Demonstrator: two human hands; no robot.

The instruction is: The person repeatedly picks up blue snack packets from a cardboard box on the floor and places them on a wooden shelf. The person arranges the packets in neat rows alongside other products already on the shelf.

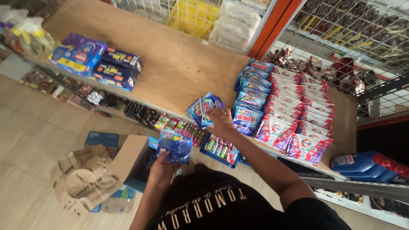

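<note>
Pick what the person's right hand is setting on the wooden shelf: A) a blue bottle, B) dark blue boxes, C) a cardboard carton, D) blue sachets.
D: the right hand rests on a small fan of blue sachets on the wooden shelf, beside the row of blue packets, while the left hand holds more sachets over the open carton.

Blue packets on my brown shelf

I see blue sachets (205, 108), white-and-purple pouches (294, 123), dark blue boxes (117, 68), a tan carton (128, 159), bright blue bottles (362, 164).
</note>
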